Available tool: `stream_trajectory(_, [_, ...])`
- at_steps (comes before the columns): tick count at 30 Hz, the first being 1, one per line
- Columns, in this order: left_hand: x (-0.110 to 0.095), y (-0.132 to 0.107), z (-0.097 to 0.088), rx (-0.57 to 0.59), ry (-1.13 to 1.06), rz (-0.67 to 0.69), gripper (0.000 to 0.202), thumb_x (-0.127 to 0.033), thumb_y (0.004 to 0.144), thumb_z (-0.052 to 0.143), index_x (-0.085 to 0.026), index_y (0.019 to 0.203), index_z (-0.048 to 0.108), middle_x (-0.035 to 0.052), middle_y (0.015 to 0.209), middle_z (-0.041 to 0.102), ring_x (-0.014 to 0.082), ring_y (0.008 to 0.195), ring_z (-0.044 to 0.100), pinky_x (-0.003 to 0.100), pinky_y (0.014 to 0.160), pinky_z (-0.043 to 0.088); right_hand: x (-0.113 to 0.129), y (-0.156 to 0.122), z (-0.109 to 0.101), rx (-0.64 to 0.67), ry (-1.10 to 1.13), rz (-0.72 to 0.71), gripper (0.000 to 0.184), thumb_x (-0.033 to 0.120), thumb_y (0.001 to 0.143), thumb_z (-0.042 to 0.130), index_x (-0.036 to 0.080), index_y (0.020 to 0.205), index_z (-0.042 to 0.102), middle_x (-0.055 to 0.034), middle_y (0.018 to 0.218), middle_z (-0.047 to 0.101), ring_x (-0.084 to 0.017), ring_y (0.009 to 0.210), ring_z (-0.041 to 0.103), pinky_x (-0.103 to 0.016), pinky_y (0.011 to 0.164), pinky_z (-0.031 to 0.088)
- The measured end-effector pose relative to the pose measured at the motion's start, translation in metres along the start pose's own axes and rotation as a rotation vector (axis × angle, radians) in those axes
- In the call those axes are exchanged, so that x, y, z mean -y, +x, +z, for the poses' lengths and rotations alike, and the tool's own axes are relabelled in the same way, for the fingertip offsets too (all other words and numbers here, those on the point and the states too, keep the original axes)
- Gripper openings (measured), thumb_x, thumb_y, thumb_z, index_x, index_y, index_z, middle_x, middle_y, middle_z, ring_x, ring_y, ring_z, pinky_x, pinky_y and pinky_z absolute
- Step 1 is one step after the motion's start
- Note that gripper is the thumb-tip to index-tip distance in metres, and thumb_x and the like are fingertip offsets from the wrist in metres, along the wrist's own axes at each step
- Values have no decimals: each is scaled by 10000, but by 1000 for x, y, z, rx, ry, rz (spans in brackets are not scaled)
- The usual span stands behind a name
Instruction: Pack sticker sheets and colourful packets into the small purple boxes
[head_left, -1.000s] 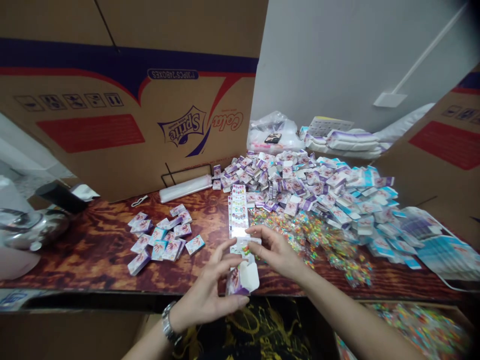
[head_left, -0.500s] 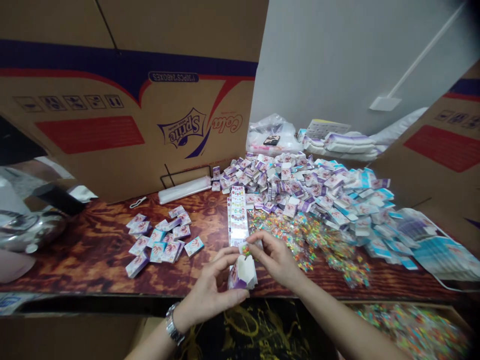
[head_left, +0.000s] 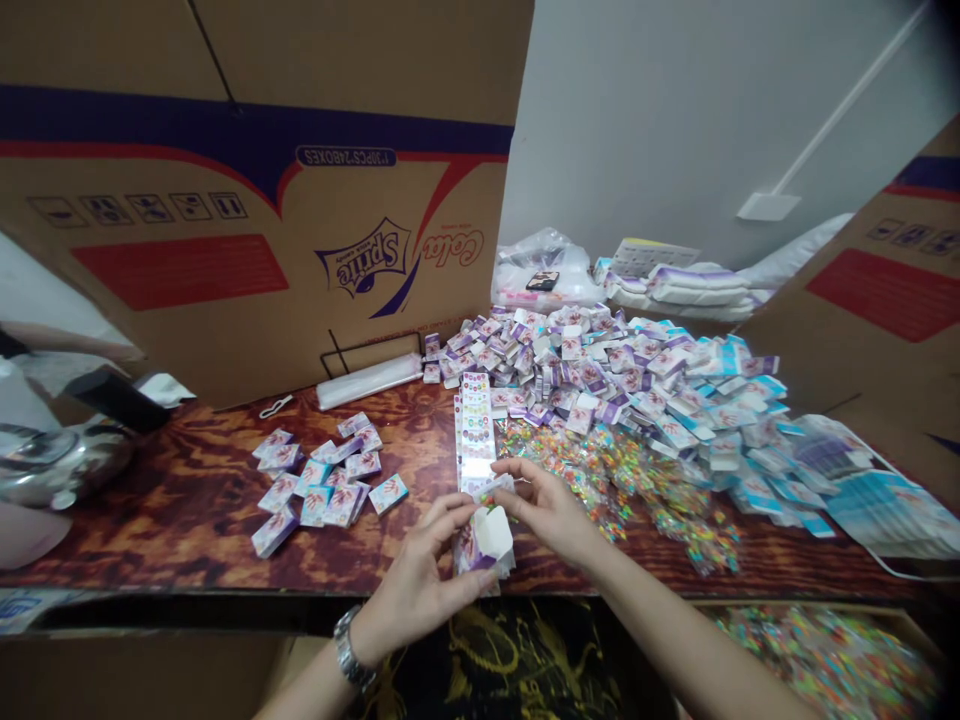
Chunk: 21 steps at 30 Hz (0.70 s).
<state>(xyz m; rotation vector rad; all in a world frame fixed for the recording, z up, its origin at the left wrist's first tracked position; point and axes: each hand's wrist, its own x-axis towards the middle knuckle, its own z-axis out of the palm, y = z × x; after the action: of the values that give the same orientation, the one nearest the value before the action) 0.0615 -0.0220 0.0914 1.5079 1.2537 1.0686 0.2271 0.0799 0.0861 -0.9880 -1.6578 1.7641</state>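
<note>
My left hand (head_left: 431, 570) is wrapped round a small purple-and-white carton (head_left: 495, 535) at the front of the table. The carton's white flap stands up and its top is open. At its far edge, my right hand (head_left: 546, 512) pinches a small clear candy packet (head_left: 491, 487) with bits of colour in it. The fingers partly hide the packet, and I cannot tell whether it is inside the carton's mouth. Just beyond my hands lies a strip of printed stickers (head_left: 477, 425).
Many unfilled-looking cartons (head_left: 585, 355) are heaped at the back, with candy packets (head_left: 630, 475) in front of them. Several closed cartons (head_left: 322, 490) lie to the left. A large cardboard box (head_left: 300, 230) stands behind; more packets (head_left: 825, 655) fill a box below right.
My right hand has tilted slightly and the packet has shifted a little at the carton's far edge. The carton's white flap is turned more toward me. A dark shape at far left has gone.
</note>
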Motion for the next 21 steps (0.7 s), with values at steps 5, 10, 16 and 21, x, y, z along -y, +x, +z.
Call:
stream_trajectory(5, [5, 0, -1, -35, 95, 53, 447, -324, 768, 655, -225, 1186, 534, 111, 1215, 476, 226, 1122, 508, 377, 932, 456, -3, 5, -4, 38, 13, -5, 321, 443, 742, 667, 188, 858, 510, 30, 693, 554, -89, 560, 500, -210, 496, 395])
stream_trajectory(10, [19, 5, -7, -227, 218, 121, 434, -289, 781, 644, -219, 1191, 521, 105, 1224, 515, 230, 1153, 500, 376, 941, 452, 19, 5, -9, -140, -19, -128, 307, 456, 751, 651, 192, 789, 498, 64, 582, 449, -65, 462, 373, -197, 417, 283])
stream_trajectory(16, [32, 10, -4, -360, 391, 115, 465, -285, 831, 569, -194, 1268, 440, 105, 1104, 621, 177, 834, 645, 285, 694, 551, 31, -5, 4, -99, -209, -205, 228, 419, 804, 604, 200, 815, 542, 37, 619, 485, -81, 483, 389, -216, 436, 293])
stream_trajectory(21, [33, 10, -1, -425, 609, 263, 480, -178, 841, 505, -198, 1307, 387, 112, 1152, 595, 211, 1039, 586, 344, 856, 518, 25, -3, 10, -158, -536, -291, 185, 385, 834, 574, 203, 803, 579, 20, 619, 549, -99, 495, 445, -231, 471, 321])
